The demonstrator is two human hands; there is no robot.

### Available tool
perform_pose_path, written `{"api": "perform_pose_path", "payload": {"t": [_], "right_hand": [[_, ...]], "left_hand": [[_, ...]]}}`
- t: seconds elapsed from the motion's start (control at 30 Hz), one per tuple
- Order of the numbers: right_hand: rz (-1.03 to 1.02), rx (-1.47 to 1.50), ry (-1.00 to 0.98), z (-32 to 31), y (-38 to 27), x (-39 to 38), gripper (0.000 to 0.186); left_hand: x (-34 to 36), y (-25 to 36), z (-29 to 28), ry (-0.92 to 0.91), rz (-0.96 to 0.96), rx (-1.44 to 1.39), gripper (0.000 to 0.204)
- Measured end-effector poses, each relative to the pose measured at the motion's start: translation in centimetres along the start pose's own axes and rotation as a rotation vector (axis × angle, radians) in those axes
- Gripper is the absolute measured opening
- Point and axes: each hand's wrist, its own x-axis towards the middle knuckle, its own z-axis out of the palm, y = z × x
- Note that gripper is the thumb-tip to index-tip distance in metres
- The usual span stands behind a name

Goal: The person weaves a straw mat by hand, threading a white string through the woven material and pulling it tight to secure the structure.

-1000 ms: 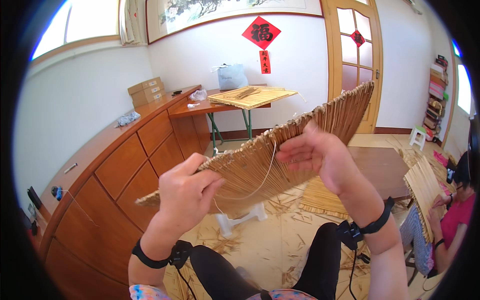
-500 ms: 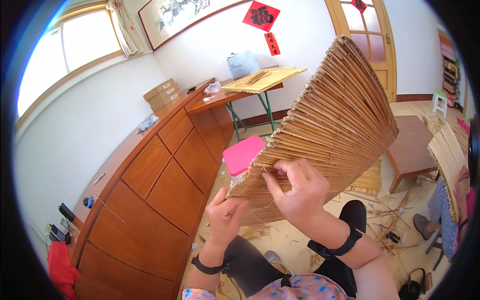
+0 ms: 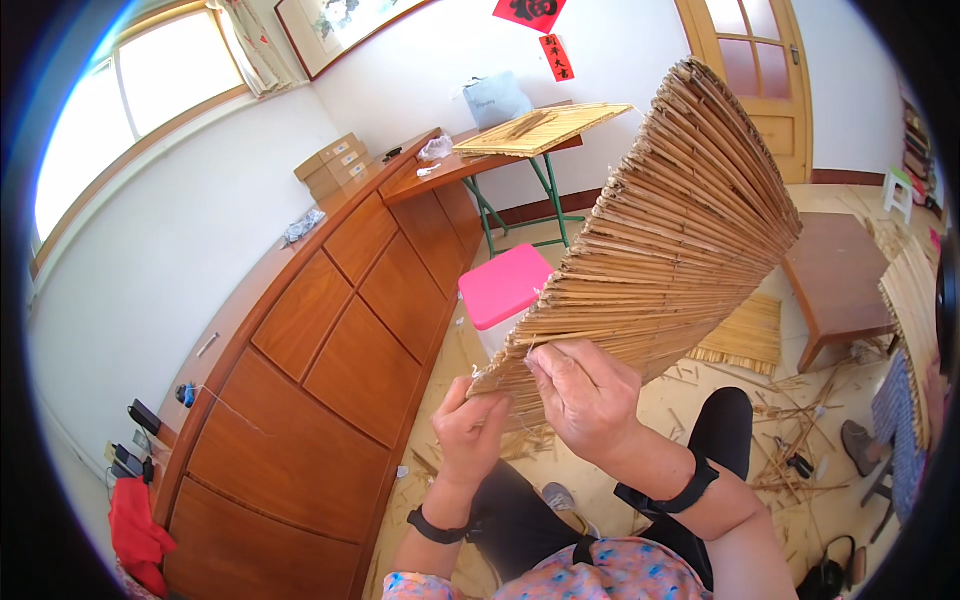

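"What did you list nearest the wearer?"

"One left hand (image 3: 470, 432), fingers closed on the lower corner of a brown reed mat (image 3: 680, 220). One right hand (image 3: 590, 395), thumb and fingertips pinched together beside it, on a fine white thread (image 3: 532, 345) at the mat's edge."

"And the mat's position?"

"Held up at a tilt before the wearer's lap, its long edge rising away to the upper right, its reeds fanned."

"Next, beyond it?"

"Loose stalks (image 3: 795, 455), scattered on the floor to the right. One stool with a pink top (image 3: 505, 285), partly behind the mat. One yellowish mat (image 3: 745, 335), flat on the floor, near a low brown table (image 3: 840, 260). To the left, a long wooden cabinet (image 3: 330, 330)."

"Farthest?"

"One tabletop (image 3: 425, 180) on green legs, bearing a pale straw panel (image 3: 545, 130) and a light blue bag (image 3: 497, 100). Last, a glazed door (image 3: 755, 80), yellow-framed."
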Motion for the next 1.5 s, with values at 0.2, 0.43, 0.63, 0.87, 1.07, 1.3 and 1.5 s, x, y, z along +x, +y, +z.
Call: {"api": "perform_pose_path", "payload": {"t": [0.2,0.43,0.63,0.87,1.07,1.3,1.5], "right_hand": [[-0.005,0.011,-0.018,-0.4,0.5,-0.1,0.023],[-0.167,-0.303,-0.03,-5.0,1.4,2.6,0.033],[-0.233,-0.509,-0.499,-7.5,4.6,5.8,0.048],[-0.083,-0.46,-0.954,-6.3,8.8,3.9,0.04],[0.189,0.056,-1.307,-4.1,11.2,0.6,0.026],[0.289,0.02,-1.363,-3.4,10.9,-2.1,0.021],[0.441,-0.065,-1.304,-3.4,12.0,-4.2,0.023]], "left_hand": [[0.1,0.0,0.4,-0.011,0.006,-0.038,0.011],[0.3,-1.2,-0.1,-0.089,-0.045,-0.034,0.007],[1.9,-2.4,-0.9,-0.231,0.069,0.1,0.007],[3.8,-5.3,0.3,-0.462,0.201,0.146,0.007],[5.4,-7.1,2.0,-0.752,0.335,0.163,0.006],[7.9,-9.7,4.0,-1.004,0.503,0.195,0.009],[6.6,-10.6,6.1,-0.6,0.516,0.197,0.007]]}}
